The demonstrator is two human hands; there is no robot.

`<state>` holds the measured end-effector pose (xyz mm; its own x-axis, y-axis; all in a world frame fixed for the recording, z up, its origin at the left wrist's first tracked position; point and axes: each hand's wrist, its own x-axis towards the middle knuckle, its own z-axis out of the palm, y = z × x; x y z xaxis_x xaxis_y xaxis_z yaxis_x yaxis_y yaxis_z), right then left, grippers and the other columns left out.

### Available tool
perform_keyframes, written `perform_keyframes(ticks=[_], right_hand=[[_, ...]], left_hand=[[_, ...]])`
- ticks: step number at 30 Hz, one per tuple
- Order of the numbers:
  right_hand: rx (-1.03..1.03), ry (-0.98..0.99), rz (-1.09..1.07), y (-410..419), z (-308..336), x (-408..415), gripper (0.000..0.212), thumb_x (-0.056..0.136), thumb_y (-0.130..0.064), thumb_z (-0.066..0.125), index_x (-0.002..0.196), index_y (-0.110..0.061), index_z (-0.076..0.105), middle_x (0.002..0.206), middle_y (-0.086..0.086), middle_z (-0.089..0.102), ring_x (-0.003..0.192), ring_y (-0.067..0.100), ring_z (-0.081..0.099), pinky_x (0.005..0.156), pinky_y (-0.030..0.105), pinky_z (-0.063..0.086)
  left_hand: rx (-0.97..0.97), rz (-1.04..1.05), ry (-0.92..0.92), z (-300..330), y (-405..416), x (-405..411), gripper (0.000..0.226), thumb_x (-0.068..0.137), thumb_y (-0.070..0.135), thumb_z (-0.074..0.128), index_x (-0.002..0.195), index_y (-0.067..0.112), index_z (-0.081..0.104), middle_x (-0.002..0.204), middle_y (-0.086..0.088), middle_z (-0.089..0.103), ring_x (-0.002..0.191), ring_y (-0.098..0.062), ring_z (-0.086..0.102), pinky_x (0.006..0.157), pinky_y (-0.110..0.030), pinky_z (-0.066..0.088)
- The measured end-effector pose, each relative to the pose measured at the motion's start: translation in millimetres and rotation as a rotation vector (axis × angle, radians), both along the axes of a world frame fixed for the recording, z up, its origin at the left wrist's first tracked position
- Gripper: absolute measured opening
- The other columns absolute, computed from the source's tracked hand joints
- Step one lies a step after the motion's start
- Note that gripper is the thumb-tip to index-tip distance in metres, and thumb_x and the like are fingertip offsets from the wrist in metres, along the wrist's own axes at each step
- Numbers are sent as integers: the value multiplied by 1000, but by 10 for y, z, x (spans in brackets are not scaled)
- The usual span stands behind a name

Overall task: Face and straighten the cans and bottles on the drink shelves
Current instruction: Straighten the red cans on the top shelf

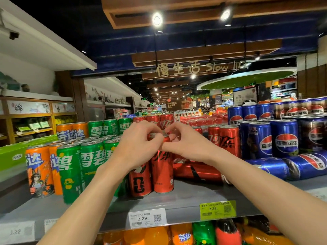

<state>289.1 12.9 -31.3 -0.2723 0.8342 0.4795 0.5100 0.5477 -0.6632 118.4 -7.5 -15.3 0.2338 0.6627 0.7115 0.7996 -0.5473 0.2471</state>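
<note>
From the head view I see both hands up at the top of one tall red cola can (162, 167) that stands upright at the front of the grey shelf (185, 197). My left hand (136, 147) has its fingers curled over the can's rim from the left, thumb and fingertips pinching the lid edge. My right hand (184, 140) comes in from the right, its fingers bent round the same rim, so the two hands meet over the lid. The can's label is only partly visible below my left wrist.

Just left of it stands a second red can (139, 181), touching or nearly touching the held one. Behind and to the right, a red can lies on its side (196, 170) on the shelf, with upright red cans (228, 140) standing behind it.

To the left, green cans (88, 161) stand in rows beside orange cans (39, 172). To the right, blue cola cans (283, 138) stand upright, and two blue cans lie on their sides (307, 165) in front of them.

On the shelf lip a white price tag (147, 218) and a green price tag (217, 209) both read 3.29. Below the shelf I see the tops of orange, green and red bottles (182, 236)
</note>
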Motion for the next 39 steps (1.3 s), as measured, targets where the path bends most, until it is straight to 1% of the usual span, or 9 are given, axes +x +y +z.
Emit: perform_keyframes(ticks=[6,10,17,19,22,25,31,34,39], right_hand=[[38,-106,-136,-12,-24,319,30,98,-33,60,124,-20,58,100,-3,66,86,20,67,79,31,54],[-99,-546,-216,-62,-107,454,54,88,-41,72,133,-16,54,126,0,61,113,20,59,98,34,50],[-97,-815,-366,47,-319,379,58,83,-54,75,123,-20,50,126,3,62,119,30,57,99,45,40],[-119,-781,-346,80,-345,411,58,84,-53,73,126,-19,52,126,2,62,120,30,56,101,45,36],[-157,-622,-294,100,-357,477,60,83,-50,76,130,-15,59,126,3,66,119,26,58,107,45,40],[-106,-348,-276,85,-314,520,55,82,-45,79,124,-14,62,115,3,68,102,21,66,95,42,54],[-101,159,-214,63,-188,461,50,74,-29,88,109,-24,53,104,-5,63,99,16,66,92,39,55],[-113,242,-140,70,-170,382,40,80,-18,84,87,-34,48,89,-10,59,79,5,61,70,24,52],[-161,267,-128,265,-205,257,45,78,-22,87,99,-27,48,89,-10,55,70,6,55,54,20,39]], left_hand=[[102,-115,-55,71,-21,280,13,90,25,61,93,24,73,96,13,68,96,-4,58,82,-22,39],[43,-104,-48,64,16,361,15,91,26,59,95,22,74,97,13,69,96,-6,60,84,-26,41],[-21,-87,-91,31,-7,351,25,97,20,48,100,20,72,94,15,65,90,-3,57,74,-19,37],[-30,-98,-81,32,-38,332,24,98,21,46,99,22,71,89,19,62,84,2,55,71,-14,36],[-55,-97,-66,31,-53,302,23,97,22,47,103,24,69,97,15,64,94,-4,57,76,-22,39],[-52,-97,-55,30,-47,288,22,96,22,49,104,23,69,102,13,65,99,-7,58,83,-27,40],[-49,-64,-42,28,1,318,17,93,22,54,101,24,69,99,14,65,96,-7,59,82,-27,44],[-51,-60,-18,30,35,308,16,89,22,61,102,24,69,99,14,65,96,-7,60,80,-25,43],[-44,-37,87,40,80,238,26,85,25,76,109,27,67,107,14,65,101,-7,59,87,-23,45]])
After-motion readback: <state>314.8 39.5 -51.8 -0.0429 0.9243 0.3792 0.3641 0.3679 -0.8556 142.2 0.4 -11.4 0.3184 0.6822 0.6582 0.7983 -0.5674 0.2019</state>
